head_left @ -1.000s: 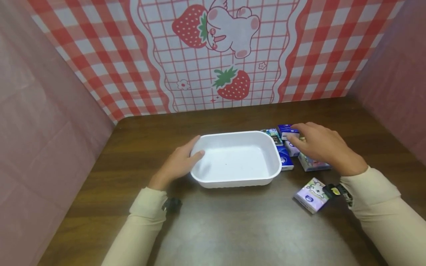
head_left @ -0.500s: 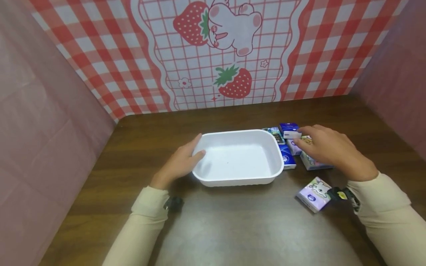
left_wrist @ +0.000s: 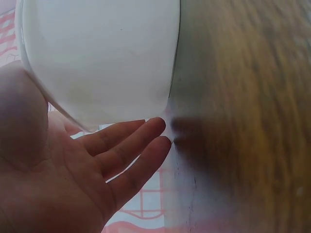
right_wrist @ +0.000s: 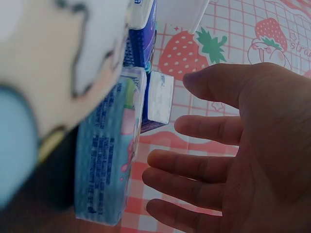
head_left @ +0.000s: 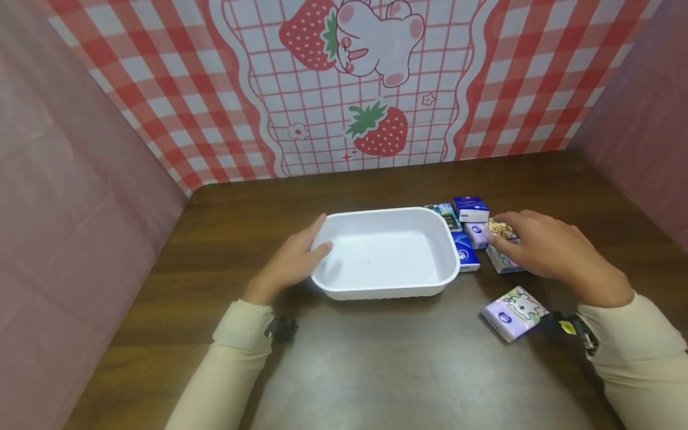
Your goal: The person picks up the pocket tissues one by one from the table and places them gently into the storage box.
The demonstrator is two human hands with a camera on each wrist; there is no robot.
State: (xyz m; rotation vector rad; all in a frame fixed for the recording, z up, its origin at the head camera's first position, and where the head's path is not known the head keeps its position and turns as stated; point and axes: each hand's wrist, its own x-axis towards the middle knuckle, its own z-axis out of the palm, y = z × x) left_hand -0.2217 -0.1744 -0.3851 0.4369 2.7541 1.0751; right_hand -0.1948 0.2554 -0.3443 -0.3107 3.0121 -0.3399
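A white plastic basin (head_left: pixel 384 257) stands mid-table. At its left end my left hand (head_left: pixel 290 260) holds it, thumb over the rim and fingers against the outer wall; the left wrist view shows those fingers (left_wrist: pixel 131 150) loosely bent beside the wall. My right hand (head_left: pixel 559 257) hovers at a cluster of small tissue packs, nearest the pack with a yellowish picture (head_left: pixel 501 229). In the right wrist view the right hand (right_wrist: pixel 228 155) has spread fingers apart from a pack with a light-blue side (right_wrist: pixel 104 150). A purple pack (head_left: pixel 476 235) and a blue pack (head_left: pixel 470 209) lie beside them.
Another blue pack (head_left: pixel 465 253) touches the basin's right end, with a dark patterned pack (head_left: pixel 446 216) behind it. A lilac pack (head_left: pixel 515 313) lies alone nearer the front, close to the right wrist's camera strap. A strawberry-print cloth (head_left: pixel 322 119) hangs behind the wooden table (head_left: pixel 231 227).
My right hand has moved right and slightly nearer, from over the rear blue pack to the yellowish pack. The left hand keeps its hold on the basin.
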